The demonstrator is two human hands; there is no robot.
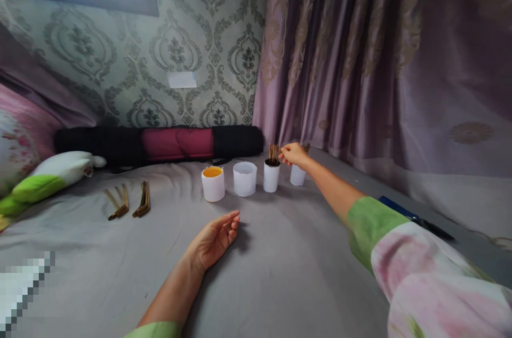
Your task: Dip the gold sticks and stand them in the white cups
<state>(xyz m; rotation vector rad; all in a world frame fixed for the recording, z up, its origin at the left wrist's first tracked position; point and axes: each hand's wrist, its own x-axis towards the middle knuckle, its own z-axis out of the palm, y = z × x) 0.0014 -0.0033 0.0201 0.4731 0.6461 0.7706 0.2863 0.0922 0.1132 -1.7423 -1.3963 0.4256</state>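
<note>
My right hand (295, 154) reaches over the cups with its fingertips pinched beside thin brown sticks (273, 152). These sticks stand upright in a narrow white cup (271, 178); what the pinch holds, if anything, I cannot make out. Partly behind my right hand and wrist is another white cup (297, 175) with similar sticks. My left hand (216, 239) rests palm inward on the grey sheet, fingers loosely curled and holding nothing. Beyond it stand a wide white cup (245, 180) and a white cup with an orange-yellow inside (213, 186).
Two groups of bent brown strips (119, 203) lie on the left of the grey sheet (280, 263). A black and maroon roll (176, 143) lies along the wall, near a white and green plush (52, 178). Right, behind my sleeve, is a dark blue and black object (432, 227).
</note>
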